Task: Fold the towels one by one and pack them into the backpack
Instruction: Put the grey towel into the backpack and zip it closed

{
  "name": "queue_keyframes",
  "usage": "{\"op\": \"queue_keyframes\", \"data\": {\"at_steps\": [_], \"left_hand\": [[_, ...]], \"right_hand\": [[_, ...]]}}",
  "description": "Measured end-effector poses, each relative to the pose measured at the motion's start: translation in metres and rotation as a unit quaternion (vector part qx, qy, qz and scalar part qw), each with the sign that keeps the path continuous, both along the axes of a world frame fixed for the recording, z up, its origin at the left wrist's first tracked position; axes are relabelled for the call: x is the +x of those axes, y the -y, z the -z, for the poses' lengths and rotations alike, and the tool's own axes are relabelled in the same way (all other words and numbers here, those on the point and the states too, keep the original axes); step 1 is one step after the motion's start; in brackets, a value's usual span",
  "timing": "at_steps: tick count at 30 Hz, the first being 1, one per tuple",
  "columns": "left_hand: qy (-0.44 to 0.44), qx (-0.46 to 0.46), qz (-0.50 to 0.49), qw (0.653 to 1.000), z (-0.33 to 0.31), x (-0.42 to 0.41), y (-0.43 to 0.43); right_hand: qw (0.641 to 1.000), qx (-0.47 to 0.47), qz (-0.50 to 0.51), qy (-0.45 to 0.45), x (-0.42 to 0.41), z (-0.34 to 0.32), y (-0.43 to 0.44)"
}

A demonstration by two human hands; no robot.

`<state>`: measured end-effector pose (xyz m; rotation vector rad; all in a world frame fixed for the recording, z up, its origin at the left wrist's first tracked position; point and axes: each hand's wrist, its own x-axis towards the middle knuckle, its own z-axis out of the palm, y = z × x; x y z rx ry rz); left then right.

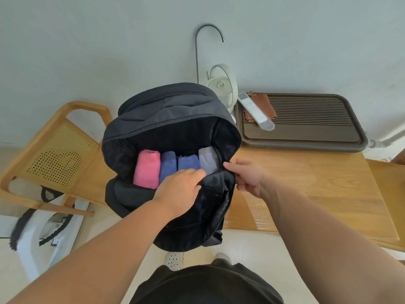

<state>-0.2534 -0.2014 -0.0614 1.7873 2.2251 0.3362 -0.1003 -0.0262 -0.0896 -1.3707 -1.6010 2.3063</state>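
A dark slatted tray (306, 110) fills the far right part of the wooden worktop (306, 183), with a white remote-like device (254, 110) and a brown cloth (265, 104) lying at its left end. Just left of the tray stands a pale kettle (223, 86), partly hidden behind the backpack, and a curved metal spout (197, 51) rises behind it along the wall. Off the worktop's left end is a wooden chair (59, 154) with a cane panel, and a white bag (54, 233) with black trim sits on the floor below it.

The black backpack (166, 106) stands at the worktop's left end, hanging over the near edge, its main compartment unzipped and gaping toward the person. Inside, four folded towels stand side by side — a pink towel (146, 170), two blue towels (167, 163), and a grey towel (207, 159) at the right.

The left hand (179, 189) lies over the near rim of the opening, covering the lower ends of the blue towels, fingers curled onto the black fabric. The right hand (249, 176) pinches the backpack's right edge between thumb and curled fingers — just beside the grey towel. The hands are close together but not touching.
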Motion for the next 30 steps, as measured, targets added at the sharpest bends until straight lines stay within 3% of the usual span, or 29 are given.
{"op": "queue_keyframes", "data": {"at_steps": [5, 8, 14, 19, 23, 30], "left_hand": [[0.006, 0.004, -0.008, 1.0, 0.001, -0.001, 0.002], [0.009, -0.001, -0.01, 1.0, -0.001, 0.0, 0.001], [0.022, -0.022, -0.004, 1.0, -0.003, 0.003, 0.001], [0.04, -0.018, -0.017, 0.999, 0.0, 0.002, 0.006], [0.04, -0.016, -0.029, 0.999, 0.002, 0.0, 0.012], [0.039, -0.023, -0.036, 0.998, 0.002, -0.003, 0.018]], "right_hand": [[0.998, 0.051, -0.005, 0.022, 0.009, 0.0, -0.013], [0.992, 0.09, -0.08, 0.045, 0.013, 0.0, -0.012], [0.971, 0.181, -0.131, 0.081, -0.006, -0.011, -0.001], [0.994, 0.031, -0.087, 0.055, 0.004, -0.007, -0.001], [0.995, -0.024, -0.097, -0.002, 0.007, 0.001, 0.006], [0.994, 0.081, -0.075, 0.0, 0.005, -0.011, 0.007]]}}
